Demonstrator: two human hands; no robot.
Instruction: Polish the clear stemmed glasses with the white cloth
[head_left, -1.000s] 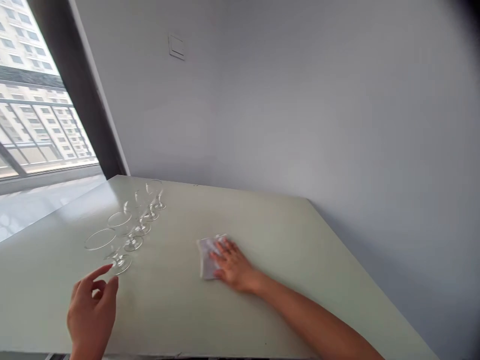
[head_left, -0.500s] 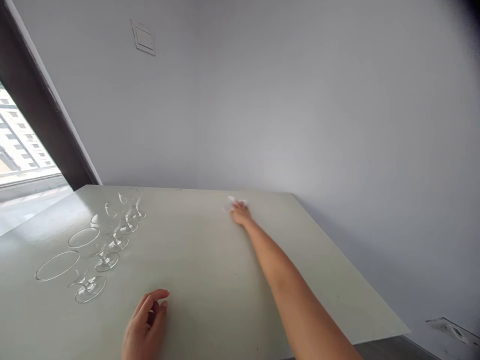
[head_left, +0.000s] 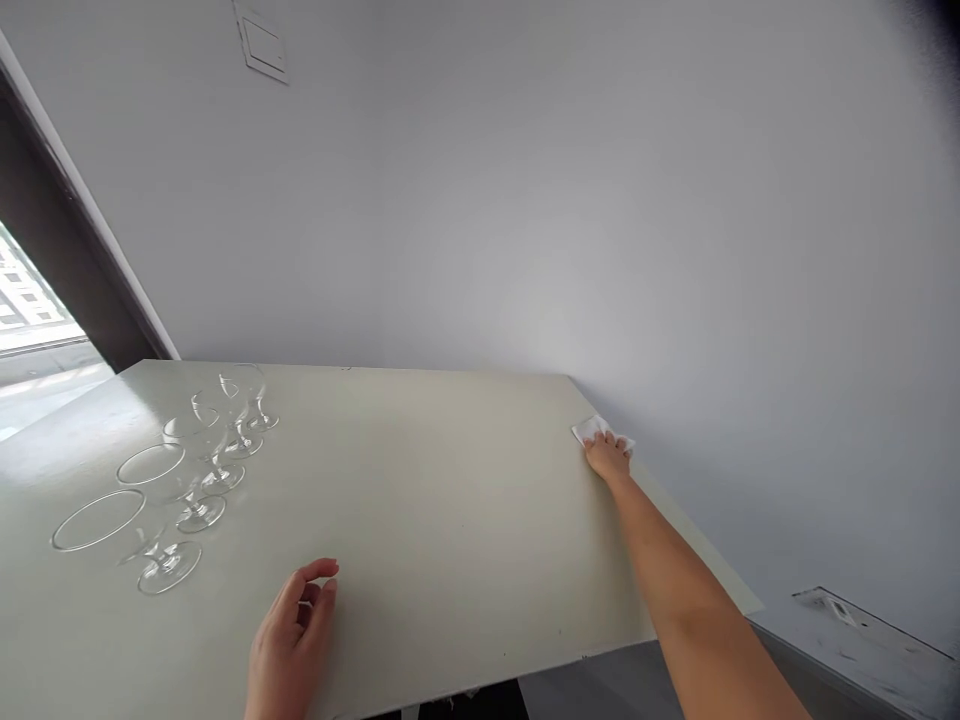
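My right hand [head_left: 608, 455] reaches far out to the table's right edge and presses a folded white cloth [head_left: 592, 428] onto the surface, its fingers over the cloth. The cloth could be paper; I cannot tell. My left hand [head_left: 295, 630] rests on the near part of the table with loosely curled fingers. A small gap shows between its thumb and forefinger, and it holds nothing. To its left, several clear stemmed glasses stand in a slanting row; the nearest glass [head_left: 169, 568] is closest to my left hand.
The pale, glossy table [head_left: 420, 480] ends at the wall behind and at a slanted edge on the right. A light switch [head_left: 264, 45] is on the wall. A dark-framed window [head_left: 30, 290] is at the left, and a white panel [head_left: 862, 620] is low on the right.
My right hand has swept the cloth from the back middle of the table rightwards to its right edge. My left hand has stayed nearly still. The view has turned slightly right.
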